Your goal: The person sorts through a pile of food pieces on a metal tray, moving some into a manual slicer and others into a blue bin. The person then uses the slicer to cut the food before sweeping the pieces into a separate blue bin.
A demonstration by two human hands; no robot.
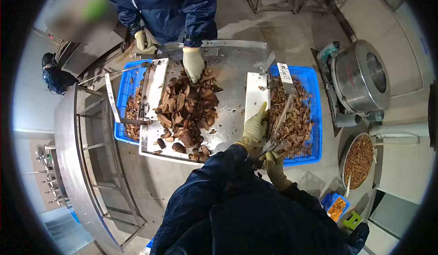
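Nearest, the right hand [275, 168] has its gloved fingers curled closed around what looks like the near end of a long metal lever arm [284, 112]; a firm grip and level wrist would suit that hold. Just beside it, the left hand [255, 128] lies over the near part of the white cutting board [256, 97], index finger extended forward; whether the other fingers pinch anything I cannot tell. Good handling calls for those fingertips well inboard of the lever's edge, flat and steady on the board.

Beside the board, on the right, the blue basket [317, 113] holds sliced brown mushrooms [299, 131]; it should sit close under the board's edge so that pieces don't fall outside.

Farther in, whole mushrooms [185, 109] lie heaped on the steel tabletop [235, 65], apart from the left hand but within reach. Beyond, a co-worker's gloved hand [194, 64] touches the heap's far edge, so reaching there calls for care.
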